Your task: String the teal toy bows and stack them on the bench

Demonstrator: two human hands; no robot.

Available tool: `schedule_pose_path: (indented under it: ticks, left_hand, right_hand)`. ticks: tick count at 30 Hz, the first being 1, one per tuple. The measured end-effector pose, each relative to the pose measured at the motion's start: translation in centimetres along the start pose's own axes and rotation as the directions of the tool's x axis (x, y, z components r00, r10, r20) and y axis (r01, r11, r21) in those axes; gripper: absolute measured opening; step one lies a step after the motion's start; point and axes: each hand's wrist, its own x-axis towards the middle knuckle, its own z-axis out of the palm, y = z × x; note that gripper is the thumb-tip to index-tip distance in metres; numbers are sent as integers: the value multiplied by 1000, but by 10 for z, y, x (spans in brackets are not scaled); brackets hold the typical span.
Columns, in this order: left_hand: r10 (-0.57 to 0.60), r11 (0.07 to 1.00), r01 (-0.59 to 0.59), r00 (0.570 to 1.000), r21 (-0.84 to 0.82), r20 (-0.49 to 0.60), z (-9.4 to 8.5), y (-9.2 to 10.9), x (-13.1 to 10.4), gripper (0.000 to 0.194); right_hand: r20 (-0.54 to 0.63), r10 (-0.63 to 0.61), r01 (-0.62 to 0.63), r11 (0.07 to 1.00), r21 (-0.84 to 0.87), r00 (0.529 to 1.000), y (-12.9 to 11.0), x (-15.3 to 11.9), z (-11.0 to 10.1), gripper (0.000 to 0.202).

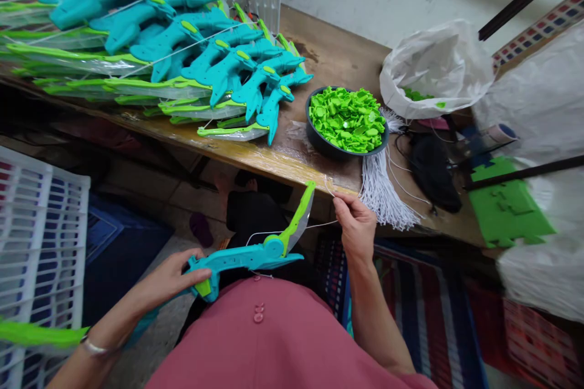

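My left hand (180, 276) is closed around the grip end of a blue-green toy bow (249, 257) held over my lap. One green limb (298, 216) of this bow points up toward the table edge; another green limb (43, 334) reaches out at lower left, past my wrist. Between thumb and fingers, my right hand (356, 222) pinches a thin white string (322, 225), stretched from the bow's body. A short end of it sticks up above the fingertips. Part of the bow is hidden behind my left forearm.
Several similar bows (191, 42) lie stacked on the wooden table (337, 42). A dark bowl (319, 141) of small green plastic pieces stands near a bundle of white strings (385, 194). Behind is a white bag (438, 67). White plastic crates (41, 225) stand at left.
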Motion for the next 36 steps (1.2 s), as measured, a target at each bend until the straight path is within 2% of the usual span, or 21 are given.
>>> schedule_pose_path:
  ticks: [2,5,10,14,17,24,36]
  left_hand:
    - [-12,987,23,997,160,-72,1,3,-6,46]
    - [-19,958,62,988,279,-151,6,6,-15,46]
    - [-19,940,88,978,329,-208,14,13,-24,45]
    - [-41,941,103,980,324,-194,15,20,-26,46]
    - [-48,936,113,979,333,-199,14,21,-26,47]
    - [-39,916,112,981,386,-192,14,17,-24,49]
    - [-30,931,98,980,352,-195,14,14,-25,46]
  right_hand:
    - [37,-127,132,977,-169,991,-6,2,-9,16]
    - [98,-200,222,919,-326,975,-8,1,-14,15]
    - [183,-203,263,873,-411,962,0,-3,-9,16]
    - [213,-290,360,759,-543,933,3,-2,-6,19]
    - [225,-306,379,732,-565,925,4,0,-4,19]
    - [215,-292,363,753,-549,932,10,2,1,19]
    - [217,-281,354,778,-519,935,12,-1,4,18]
